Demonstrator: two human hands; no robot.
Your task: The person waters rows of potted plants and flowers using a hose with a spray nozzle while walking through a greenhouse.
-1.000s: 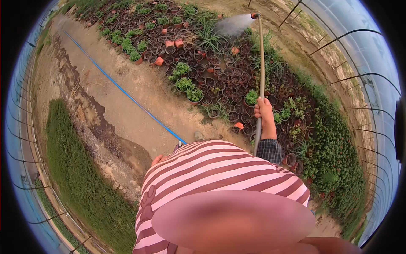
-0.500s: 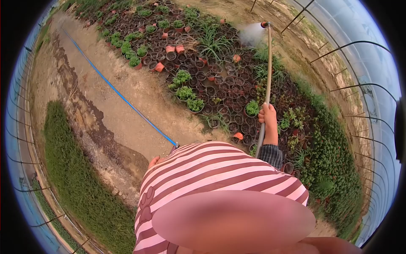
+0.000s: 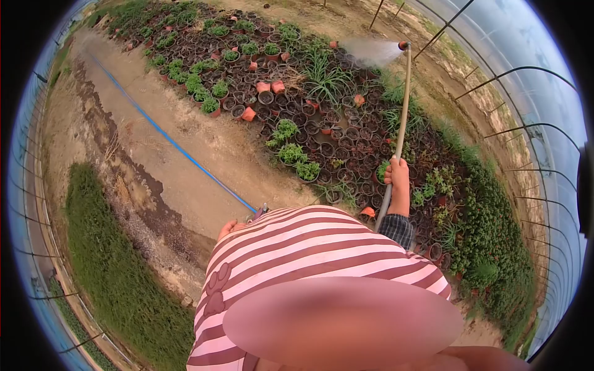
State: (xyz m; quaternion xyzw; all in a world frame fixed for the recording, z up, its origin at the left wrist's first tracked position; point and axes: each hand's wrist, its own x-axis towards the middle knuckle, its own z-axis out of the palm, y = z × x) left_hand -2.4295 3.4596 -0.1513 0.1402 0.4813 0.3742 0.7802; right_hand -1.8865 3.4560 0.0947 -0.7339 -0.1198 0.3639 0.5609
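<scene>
"Wand (image 3: 405,99) in the head view: where is it?"

"It runs from the right hand (image 3: 399,179), at three o'clock, up to a spray head (image 3: 403,46) at one o'clock. White spray (image 3: 376,51) fans out leftward from there, over the far edge of the pots (image 3: 328,133)."

"And the right fingers?"

"Closed round the wand, near where it turns grey. A checked sleeve (image 3: 397,227) covers the forearm below."

"What about the left hand (image 3: 230,227)?"

"Eight o'clock, partly hidden behind the striped garment (image 3: 328,247). I can't tell whether its fingers are open or gripping. A small metal fitting (image 3: 265,208) shows near it, at the garment's upper edge."

"Does anything lead there?"

"The blue hose (image 3: 167,136) crosses bare soil (image 3: 204,133) from ten o'clock and ends beside that fitting. Whether they join, I can't make out."

"And the plants?"

"Leafy green ones (image 3: 291,154) stand among the pots towards twelve o'clock, some orange pots (image 3: 263,87) lie tipped, and dense foliage (image 3: 495,241) fills four o'clock. A green strip (image 3: 111,247) lies at eight o'clock, beyond the left hand."
</scene>
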